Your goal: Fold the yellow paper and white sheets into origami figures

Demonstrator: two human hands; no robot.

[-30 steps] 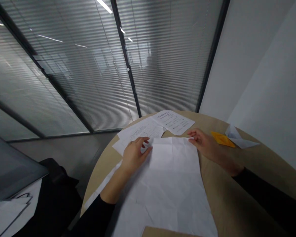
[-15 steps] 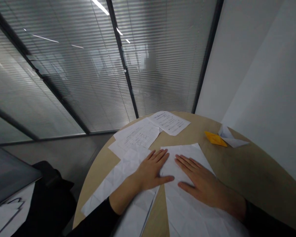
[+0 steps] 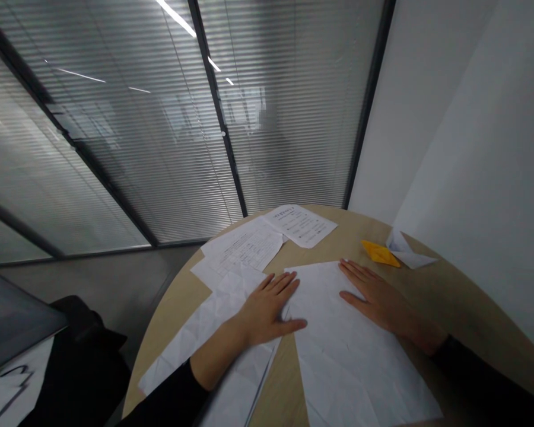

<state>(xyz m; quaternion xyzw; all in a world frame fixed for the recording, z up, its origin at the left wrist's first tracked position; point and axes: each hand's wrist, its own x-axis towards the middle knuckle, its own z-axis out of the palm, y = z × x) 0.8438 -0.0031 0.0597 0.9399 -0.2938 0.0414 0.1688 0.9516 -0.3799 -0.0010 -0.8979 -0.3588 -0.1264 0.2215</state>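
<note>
Fingers (image 3: 281, 286) of the left hand (image 3: 260, 317) lie flat and slightly apart at the big white sheet's (image 3: 351, 356) upper left corner, thumb spread. Right-hand fingers (image 3: 355, 271) rest close together on its upper right part, the right hand's (image 3: 382, 305) thumb out. Creased paper (image 3: 204, 323) lies under the left forearm. Beyond are printed pages (image 3: 247, 246); yellow (image 3: 381, 254) and white folded papers (image 3: 412, 256) touch on the counter (image 3: 449, 308).
</note>
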